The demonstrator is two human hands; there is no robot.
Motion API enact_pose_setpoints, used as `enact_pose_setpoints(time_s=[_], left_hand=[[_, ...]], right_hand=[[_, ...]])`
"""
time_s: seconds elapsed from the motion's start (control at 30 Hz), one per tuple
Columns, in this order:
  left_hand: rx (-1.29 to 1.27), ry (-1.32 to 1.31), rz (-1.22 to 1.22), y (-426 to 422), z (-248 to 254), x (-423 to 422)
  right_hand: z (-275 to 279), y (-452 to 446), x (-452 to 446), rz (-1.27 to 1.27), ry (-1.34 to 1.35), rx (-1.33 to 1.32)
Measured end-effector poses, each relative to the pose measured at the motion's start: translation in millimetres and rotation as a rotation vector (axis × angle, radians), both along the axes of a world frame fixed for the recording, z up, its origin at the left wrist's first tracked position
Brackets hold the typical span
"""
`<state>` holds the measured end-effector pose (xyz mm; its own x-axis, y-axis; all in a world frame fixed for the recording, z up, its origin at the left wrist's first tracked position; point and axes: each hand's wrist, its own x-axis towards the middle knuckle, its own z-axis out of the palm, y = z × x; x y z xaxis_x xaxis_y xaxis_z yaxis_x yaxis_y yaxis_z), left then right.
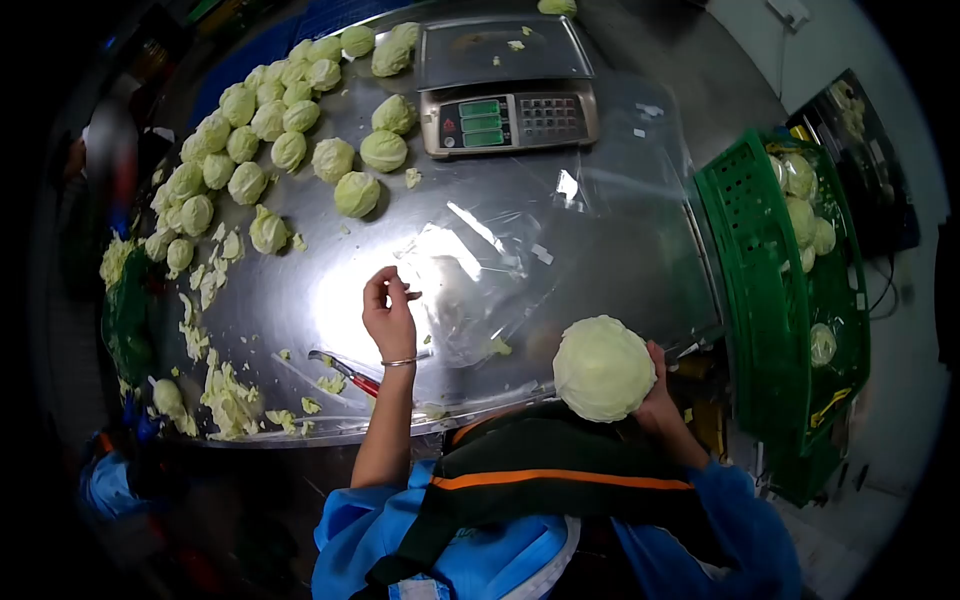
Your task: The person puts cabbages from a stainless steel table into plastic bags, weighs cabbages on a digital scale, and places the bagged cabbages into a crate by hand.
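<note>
My right hand (pixel 660 395) grips a pale green cabbage (pixel 603 368) from its right side, just over the table's front edge. My left hand (pixel 390 312), with a bangle at the wrist, is raised over the steel table (pixel 640 270) with its fingers curled together. Whether anything is pinched in them is too small to tell. Close to its right lie clear plastic bags (pixel 490 275), crumpled and shiny. A cutting tool with a red handle (pixel 362 383) and a dark curved blade rests below the left hand, partly behind the forearm.
Several cabbages (pixel 268 120) cover the table's left and back. Leaf scraps (pixel 230 400) are strewn at the front left. A digital scale (pixel 508 120) stands at the back. Green crates (pixel 745 290) with wrapped cabbages stand at the right. Another person (pixel 110 140) is blurred at the far left.
</note>
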<state>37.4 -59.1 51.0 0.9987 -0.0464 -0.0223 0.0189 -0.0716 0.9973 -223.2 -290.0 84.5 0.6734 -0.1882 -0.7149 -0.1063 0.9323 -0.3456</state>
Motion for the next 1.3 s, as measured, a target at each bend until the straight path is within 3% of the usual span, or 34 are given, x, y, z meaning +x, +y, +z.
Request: enact_pose_setpoints(time_s=[0.03, 0.07, 0.17, 0.2, 0.3, 0.33, 0.4, 0.43, 0.63, 0.67, 0.77, 0.8, 0.97, 1.1, 1.23, 1.3], left_hand=[[-0.051, -0.055, 0.052, 0, 14, 1], [-0.027, -0.068, -0.047, 1, -1, -2], [0.523, -0.442, -0.497, 8, -41, -33], [0.669, -0.488, -0.629, 6, -29, -46], [0.723, -0.597, -0.705, 0, -21, -69], [0.72, -0.596, -0.712, -1, -26, -70], [0.721, -0.598, -0.727, -1, -37, -66], [0.694, -0.527, -0.739, -1, -35, -67], [0.395, -0.176, -0.89, -7, 5, -77], [0.399, -0.194, -0.837, -8, 6, -78], [0.431, -0.261, -0.679, -5, 7, -71], [0.395, -0.212, -0.667, -2, 10, -68], [0.339, -0.166, -0.522, -2, 9, -67], [0.371, -0.172, -0.353, 2, 11, -58], [0.564, -0.24, -0.373, 22, 20, -53], [0.504, -0.203, -0.334, 32, 25, -41]], right_hand=[[-12, -3, 2, 0.024, -0.067, 0.005], [-20, -7, 6, 0.053, -0.135, 0.014], [-20, -5, 22, 0.159, -0.414, 0.138], [-14, -2, 26, 0.171, -0.419, 0.144], [12, 13, 29, 0.144, -0.15, 0.093], [31, 21, 41, 0.247, -0.108, -0.027], [-10, 22, 54, 0.376, -0.194, 0.08], [-24, 26, 59, 0.422, -0.345, 0.193], [-14, 54, 60, 0.252, 0.154, 0.274], [-13, 57, 62, 0.289, 0.236, 0.244], [0, 61, 66, 0.603, 0.047, -0.372], [12, 58, 79, 0.725, 0.072, -0.962], [-69, 33, 165, 0.71, 0.088, -0.806], [-32, 31, 203, 0.781, 0.167, -0.443], [-63, 44, 209, 0.763, 0.143, -0.587], [-69, 49, 216, 0.775, 0.097, -0.78]])
